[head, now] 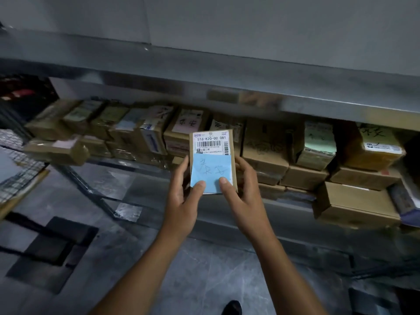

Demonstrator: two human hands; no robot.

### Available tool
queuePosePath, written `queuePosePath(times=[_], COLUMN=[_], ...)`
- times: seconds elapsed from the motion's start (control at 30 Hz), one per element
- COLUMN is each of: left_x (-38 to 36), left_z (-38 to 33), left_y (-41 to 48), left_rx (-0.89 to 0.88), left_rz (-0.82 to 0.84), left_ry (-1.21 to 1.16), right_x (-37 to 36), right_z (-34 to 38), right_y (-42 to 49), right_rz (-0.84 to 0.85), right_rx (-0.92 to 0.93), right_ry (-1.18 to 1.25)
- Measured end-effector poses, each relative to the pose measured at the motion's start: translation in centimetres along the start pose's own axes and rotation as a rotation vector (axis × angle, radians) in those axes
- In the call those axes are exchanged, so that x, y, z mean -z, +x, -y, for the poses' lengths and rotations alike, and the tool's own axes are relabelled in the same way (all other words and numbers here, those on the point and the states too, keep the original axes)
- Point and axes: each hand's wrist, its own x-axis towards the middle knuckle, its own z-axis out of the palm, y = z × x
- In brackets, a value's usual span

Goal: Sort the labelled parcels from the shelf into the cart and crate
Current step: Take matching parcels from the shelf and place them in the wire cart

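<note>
1. Firstly, at the far left edge stands a wire-mesh frame (20,164), blurred, with a flat brown board (22,192) leaning just below it.
2. Next along, brown parcels (127,130) stand packed side by side on the lower level of the grey metal shelf (204,71), several with pale paper notes on their faces.
3. The left hand (181,201) grips the held parcel (229,136) by its left edge, the thumb pressed on the front near the bottom corner and the fingers curled behind.
4. That parcel, a small brown box, is upright between both hands, just in front of the shelf row. Its white shipping label (211,143) reads 516-K20-00 081 above a barcode, and a blue note (210,171) with handwriting covers its lower half.
5. The right hand (246,196) grips the right edge likewise, thumb on the blue note, fingers wrapped round the side.
6. Further right, larger stacked boxes (354,196) lie on the shelf, one with a green note (318,142).
</note>
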Motion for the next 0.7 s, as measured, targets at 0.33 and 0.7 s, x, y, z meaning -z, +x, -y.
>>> queuePosePath(times=[0.33, 0.7], left_x=[18.4, 35.3], left_z=[-4.0, -4.2], left_y=[-5.4, -10.8], left_rx=[-0.011, -0.026], left_rz=[-0.228, -0.493], left_ry=[-0.075, -0.073], right_x=[-17.5, -34.2], right_z=[7.0, 11.8], right_y=[-5.3, -9.9], right_rz=[0.214, 0.43], right_rx=[0.059, 0.107], right_ry=[-0.018, -0.002])
